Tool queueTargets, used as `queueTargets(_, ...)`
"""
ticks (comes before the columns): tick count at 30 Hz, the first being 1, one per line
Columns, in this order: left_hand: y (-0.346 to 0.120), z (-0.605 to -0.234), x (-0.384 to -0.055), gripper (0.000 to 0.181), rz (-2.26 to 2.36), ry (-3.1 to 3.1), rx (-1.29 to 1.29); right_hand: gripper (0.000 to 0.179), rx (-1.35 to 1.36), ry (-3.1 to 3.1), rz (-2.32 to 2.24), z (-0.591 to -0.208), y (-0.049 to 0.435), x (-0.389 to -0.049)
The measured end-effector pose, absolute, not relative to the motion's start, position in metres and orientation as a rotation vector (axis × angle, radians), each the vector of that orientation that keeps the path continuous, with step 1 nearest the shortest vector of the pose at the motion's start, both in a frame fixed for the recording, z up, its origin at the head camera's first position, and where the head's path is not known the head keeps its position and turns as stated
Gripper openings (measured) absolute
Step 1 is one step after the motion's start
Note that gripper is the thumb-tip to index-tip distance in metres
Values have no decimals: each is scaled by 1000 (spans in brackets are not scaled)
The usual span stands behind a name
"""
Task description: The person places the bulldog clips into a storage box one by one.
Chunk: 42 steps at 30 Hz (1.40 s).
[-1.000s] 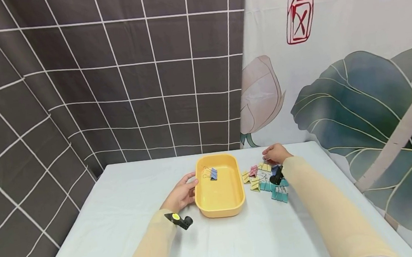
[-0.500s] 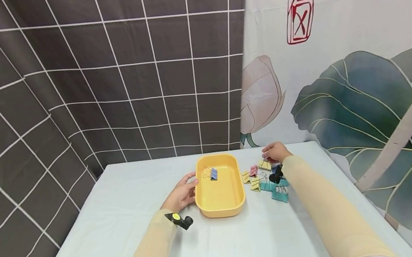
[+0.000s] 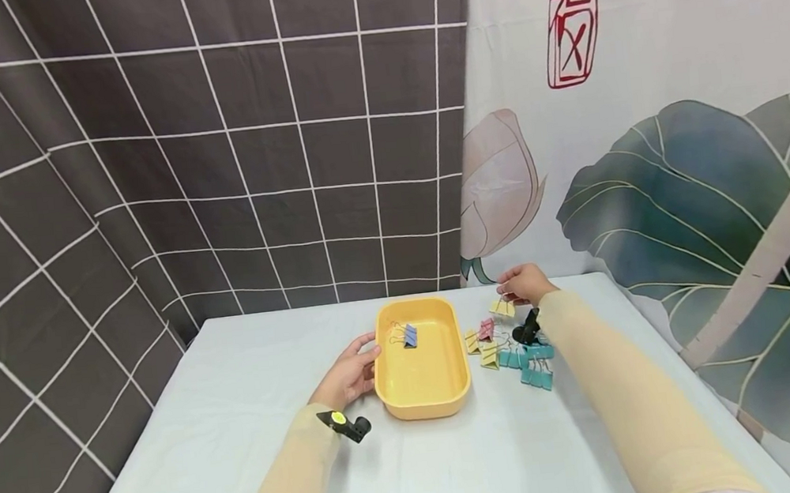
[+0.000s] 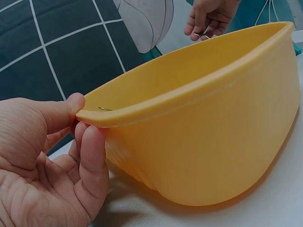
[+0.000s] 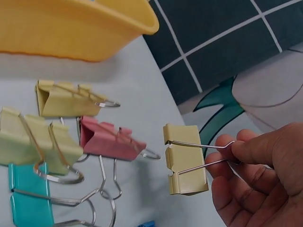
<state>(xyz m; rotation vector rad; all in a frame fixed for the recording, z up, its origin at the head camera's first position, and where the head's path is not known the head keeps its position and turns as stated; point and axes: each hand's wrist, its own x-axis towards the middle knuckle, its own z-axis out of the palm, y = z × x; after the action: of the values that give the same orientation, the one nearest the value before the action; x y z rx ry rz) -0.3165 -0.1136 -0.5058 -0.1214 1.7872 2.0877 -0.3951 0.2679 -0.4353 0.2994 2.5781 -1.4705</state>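
Note:
My left hand (image 4: 57, 156) pinches the rim of a yellow plastic bin (image 3: 423, 387) between thumb and fingers, at its left side. Inside the bin lies a blue binder clip (image 3: 410, 335). My right hand (image 5: 260, 175) pinches the wire handle of a yellow binder clip (image 5: 186, 161), which hangs over the far right part of the table. Below and beside that hand lies a loose group of binder clips: a pink binder clip (image 5: 111, 138), two other yellow ones and several teal binder clips (image 3: 536, 378). A bit of blue shows at the lower edge of the right wrist view.
A white cloth covers the table (image 3: 282, 480). Behind it hangs a dark curtain (image 3: 336, 157) with white grid lines, and a white curtain (image 3: 519, 52) with flower and leaf prints stands at the right. Each wrist carries a small black camera (image 3: 527, 327).
My right hand has lifted the yellow binder clip off the group and moved slightly up and left with it. My left hand and the bin have stayed in place.

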Motion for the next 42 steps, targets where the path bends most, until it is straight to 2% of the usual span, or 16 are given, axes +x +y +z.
queueTargets(10,-112,-506,-316,48,2095,1780,-134,35,234,2574,-1482,-422,255,-403)
queueTargets(23,-112,-506,-317,49,2095,1771,-136,26,208,2617,-1469,-408,223,-405)
queueTargets(34,-112,-504,-314,49,2089,1775,-139,30,178,2594,-1479,-403,203,-407)
queueTargets(42,-112,-504,-315,51,2098,1751,-112,25,43,2587,-1515,-401,188,-402)
